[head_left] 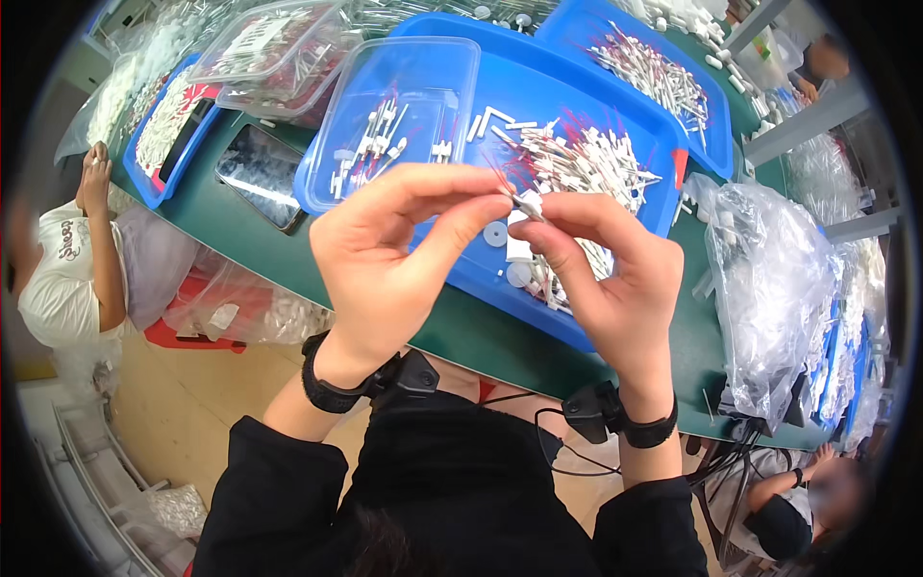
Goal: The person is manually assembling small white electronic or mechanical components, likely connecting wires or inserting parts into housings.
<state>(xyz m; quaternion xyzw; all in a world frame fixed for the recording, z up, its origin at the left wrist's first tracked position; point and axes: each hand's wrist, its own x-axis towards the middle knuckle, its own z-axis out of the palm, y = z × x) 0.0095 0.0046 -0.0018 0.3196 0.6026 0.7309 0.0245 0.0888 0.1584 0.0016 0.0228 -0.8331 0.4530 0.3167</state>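
Note:
Above the large blue tray (543,313), my left hand (380,260) and my right hand (615,274) meet fingertip to fingertip. Between them is a small white plastic part (529,203) with thin dark red wires. My left thumb and forefinger pinch the wire side; those of my right hand close on the white end. The fingers partly cover it. Beneath and beyond lies a heap of white wired parts (606,163) in the tray. A clear plastic container (351,101) with more such parts stands in the tray's left portion. White discs (495,234) lie near my fingers.
Left of the tray, a phone (258,178) lies on the green table (461,337), near a small blue tray (149,188) of white pieces. Another blue tray (707,154) stands behind. Clear plastic bags (769,288) bulge at the right. Other people sit left and right.

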